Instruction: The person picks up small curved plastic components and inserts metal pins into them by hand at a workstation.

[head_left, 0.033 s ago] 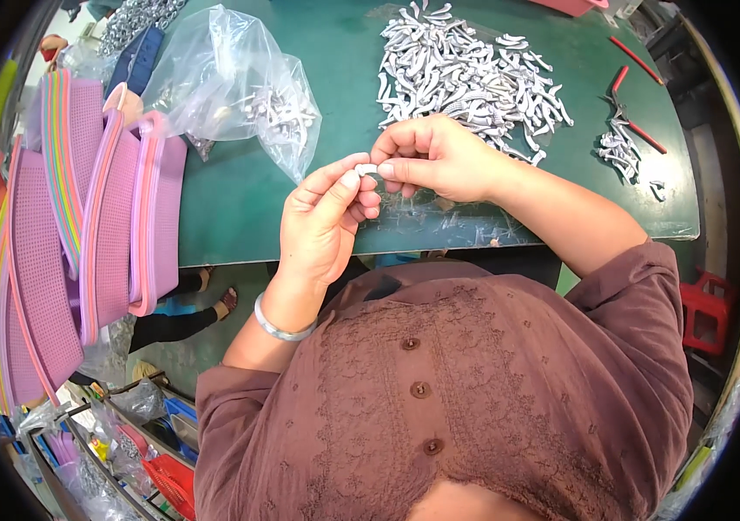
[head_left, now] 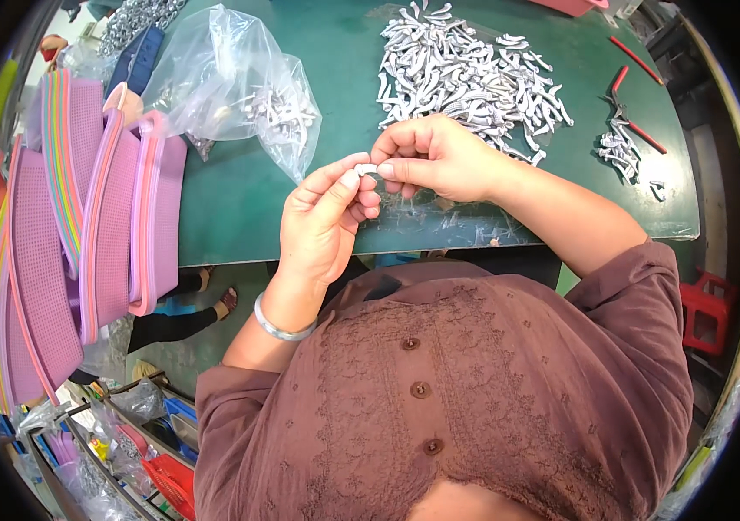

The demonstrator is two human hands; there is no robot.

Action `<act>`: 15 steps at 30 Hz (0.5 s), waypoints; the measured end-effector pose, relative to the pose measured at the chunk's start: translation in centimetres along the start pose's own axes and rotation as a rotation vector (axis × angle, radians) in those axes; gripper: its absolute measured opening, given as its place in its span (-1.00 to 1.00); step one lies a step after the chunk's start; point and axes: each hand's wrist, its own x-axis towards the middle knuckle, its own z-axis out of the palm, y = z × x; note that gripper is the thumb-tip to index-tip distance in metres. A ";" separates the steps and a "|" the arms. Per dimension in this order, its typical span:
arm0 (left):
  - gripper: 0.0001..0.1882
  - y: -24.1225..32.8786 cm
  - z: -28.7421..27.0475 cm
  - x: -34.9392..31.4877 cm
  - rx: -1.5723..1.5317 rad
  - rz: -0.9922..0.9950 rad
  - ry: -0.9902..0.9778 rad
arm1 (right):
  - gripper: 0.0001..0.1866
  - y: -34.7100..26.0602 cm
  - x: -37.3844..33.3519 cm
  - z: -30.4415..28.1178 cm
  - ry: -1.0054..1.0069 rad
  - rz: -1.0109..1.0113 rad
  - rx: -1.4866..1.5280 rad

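Observation:
Between my two hands, over the near part of the green table (head_left: 240, 234), is a small curved whitish-grey piece (head_left: 366, 169). The thumb and fingers of my left hand (head_left: 313, 221) are closed on one end of it. My right hand (head_left: 448, 161) pinches the other end, its fingertips hiding part of the piece. Just beyond my right hand spreads a large heap of similar curved pieces (head_left: 465, 78). Left of the heap lies a clear plastic bag (head_left: 222, 69) with some small pieces inside.
Purple woven baskets (head_left: 44, 226) with striped rims crowd the left side. At the right lie red-handled pliers (head_left: 619, 80), a small cluster of grey pieces (head_left: 618, 152) and a red stick (head_left: 635, 59). A red stool (head_left: 705, 311) stands at the right; a person's foot (head_left: 227, 301) shows below the table.

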 end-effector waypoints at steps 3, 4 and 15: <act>-0.77 0.0 0.0 0.0 -0.036 -0.010 0.002 | -0.86 0.1 0.0 0.0 0.012 0.014 0.033; -0.77 -0.1 0.0 0.0 -0.043 -0.011 -0.001 | -0.86 0.2 0.0 0.0 0.014 0.030 0.045; -0.79 -0.1 0.1 -0.3 -0.024 -0.003 -0.005 | -0.85 0.5 0.2 0.1 -0.036 0.050 0.119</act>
